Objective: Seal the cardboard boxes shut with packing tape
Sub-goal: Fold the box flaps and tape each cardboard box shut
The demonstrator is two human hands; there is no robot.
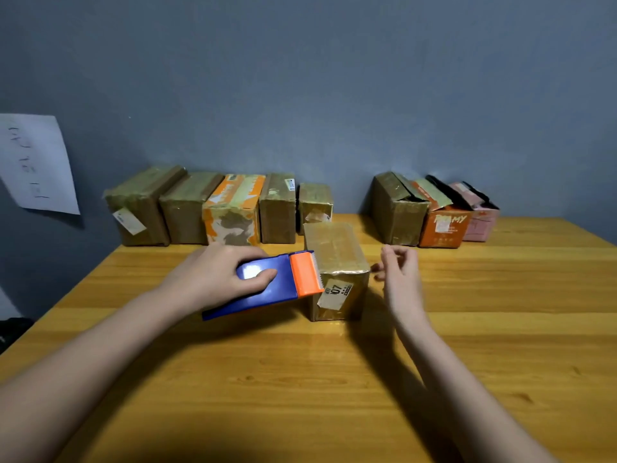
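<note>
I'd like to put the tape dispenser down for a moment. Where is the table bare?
Bare wood lies in front of the taped box, between the forearms, and right of the right hand. The back edge is crowded with boxes, except one gap behind the taped box.

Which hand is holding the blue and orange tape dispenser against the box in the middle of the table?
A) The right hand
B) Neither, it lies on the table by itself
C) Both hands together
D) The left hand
D: the left hand grips the blue and orange tape dispenser at the side of the middle box, while the right hand hovers beside the box and holds nothing.
</note>
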